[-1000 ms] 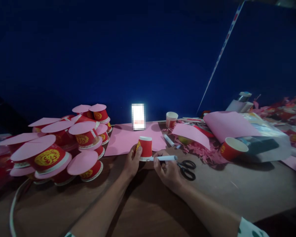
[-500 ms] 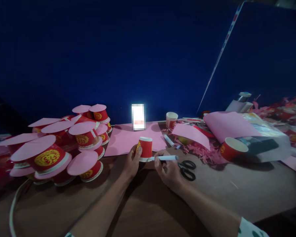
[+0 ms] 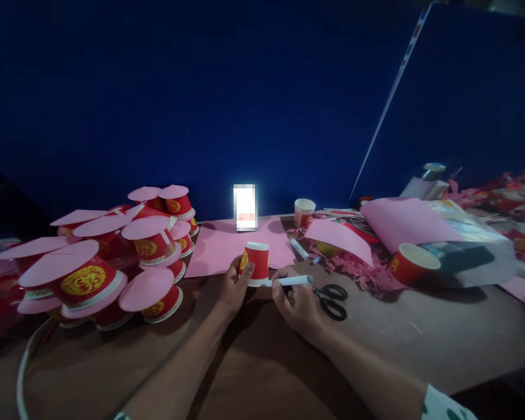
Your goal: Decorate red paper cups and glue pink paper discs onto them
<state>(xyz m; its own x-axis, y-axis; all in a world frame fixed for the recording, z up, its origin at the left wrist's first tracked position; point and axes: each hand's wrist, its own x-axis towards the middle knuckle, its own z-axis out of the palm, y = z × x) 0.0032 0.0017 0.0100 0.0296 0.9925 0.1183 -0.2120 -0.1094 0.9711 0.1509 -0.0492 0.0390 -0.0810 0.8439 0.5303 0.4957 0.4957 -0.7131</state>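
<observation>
My left hand [image 3: 236, 284] is closed around the left side of a red paper cup [image 3: 259, 263], which is upside down with its white rim at the bottom and a yellow pattern on its left. Between the fingers of my right hand [image 3: 295, 300] is a pale marker pen [image 3: 294, 280], lying nearly level. Its tip points left at the lower right of the cup's rim; whether it touches, I cannot tell. Black-handled scissors [image 3: 333, 301] lie just right of my right hand, their blades hidden.
Several red cups with pink paper discs [image 3: 146, 289] stand stacked at left. Behind the hands lies a pink sheet [image 3: 210, 251] with a bright blurred panel [image 3: 245, 207]. Another marker [image 3: 300, 249], pink paper scraps [image 3: 378, 274] and a tipped cup [image 3: 415, 263] lie to the right.
The cup and both hands have shifted very slightly left. The marker has moved a little left along with my right hand; both holds are unchanged.
</observation>
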